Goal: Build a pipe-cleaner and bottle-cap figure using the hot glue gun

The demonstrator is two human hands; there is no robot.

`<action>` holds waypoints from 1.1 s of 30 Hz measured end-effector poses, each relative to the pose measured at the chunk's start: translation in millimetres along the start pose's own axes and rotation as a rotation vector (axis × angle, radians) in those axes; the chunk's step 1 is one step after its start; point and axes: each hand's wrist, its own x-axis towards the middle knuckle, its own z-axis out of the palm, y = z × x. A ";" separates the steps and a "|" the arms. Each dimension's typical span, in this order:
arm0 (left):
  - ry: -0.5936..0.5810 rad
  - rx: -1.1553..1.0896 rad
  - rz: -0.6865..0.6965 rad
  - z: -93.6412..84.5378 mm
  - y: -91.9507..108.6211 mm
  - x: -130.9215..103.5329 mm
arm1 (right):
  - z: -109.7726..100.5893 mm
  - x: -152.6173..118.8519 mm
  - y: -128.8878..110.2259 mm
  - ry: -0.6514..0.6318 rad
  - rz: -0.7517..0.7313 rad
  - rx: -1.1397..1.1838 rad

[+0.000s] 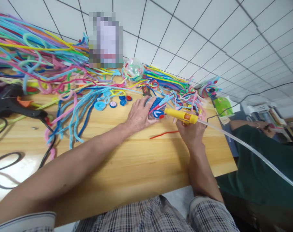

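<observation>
My left hand (142, 112) is wrapped round a small clear container (154, 112) decorated with blue pipe cleaner, a white-and-blue coil and a red spot. In my right hand (192, 130) is a yellow hot glue gun (179, 114), its front end pointing left at the container, close to the red spot. Whether the tip touches cannot be made out. A long translucent glue stick (248, 146) sticks out of the gun's back to the right. Below the hands a short red pipe cleaner (162, 134) lies on the wooden table (136, 174).
Coiled pipe-cleaner discs (99, 105) lie left of my hands. Loose pipe cleaners (40, 61) heap along the wall. A black glue gun (15, 104) with a cable rests at left. A clear decorated ball (133, 69) stands behind. A person in dark green (260, 164) sits at right.
</observation>
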 end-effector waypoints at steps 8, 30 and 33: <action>0.000 0.000 0.002 -0.1 0.0 0.1 | 0.1 -1.0 -1.8 -0.001 -0.020 0.021; 0.010 -0.007 0.004 0.5 -0.5 -0.4 | 2.9 -3.2 0.8 -0.002 -0.009 0.027; 0.010 -0.005 0.007 0.5 -0.9 -0.3 | 2.7 -3.0 0.0 0.008 -0.021 0.015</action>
